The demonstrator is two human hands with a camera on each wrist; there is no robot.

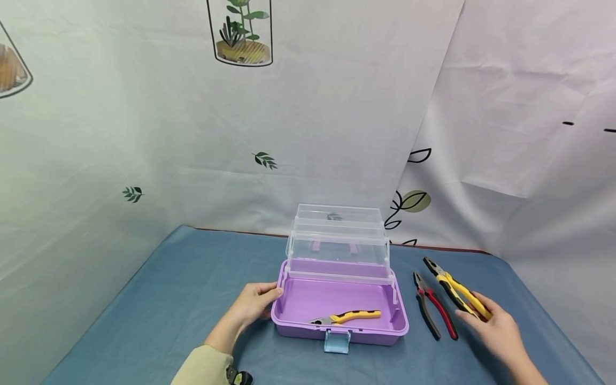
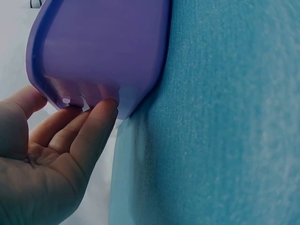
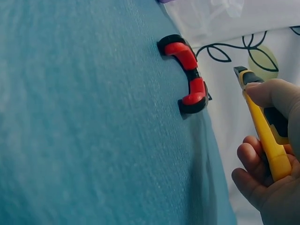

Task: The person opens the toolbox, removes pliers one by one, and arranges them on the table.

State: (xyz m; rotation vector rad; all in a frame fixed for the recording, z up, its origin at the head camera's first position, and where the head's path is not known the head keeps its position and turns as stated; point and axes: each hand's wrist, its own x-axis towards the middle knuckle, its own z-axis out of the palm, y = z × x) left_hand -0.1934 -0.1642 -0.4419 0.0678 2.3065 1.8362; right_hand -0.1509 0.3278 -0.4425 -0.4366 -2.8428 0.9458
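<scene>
A purple toolbox (image 1: 308, 331) with its clear lid (image 1: 344, 230) raised stands on the table. My left hand (image 1: 254, 305) holds its left wall, thumb at the rim; in the left wrist view the fingers (image 2: 96, 126) press on the outside. Inside, near the front wall, lies one pair of yellow-and-black pliers (image 1: 356, 315). My right hand (image 1: 498, 329) grips a second yellow-and-black pair of pliers (image 1: 454, 289) by the handles, jaws pointing away from me. Pliers with one red and one dark handle (image 1: 445, 315) lie between the toolbox and my right hand.
A light blue latch (image 1: 337, 342) hangs down at the toolbox's front. Blue cloth (image 1: 159, 321) covers the table. A pale printed curtain (image 1: 216, 176) rises right behind the table's far edge and at both sides.
</scene>
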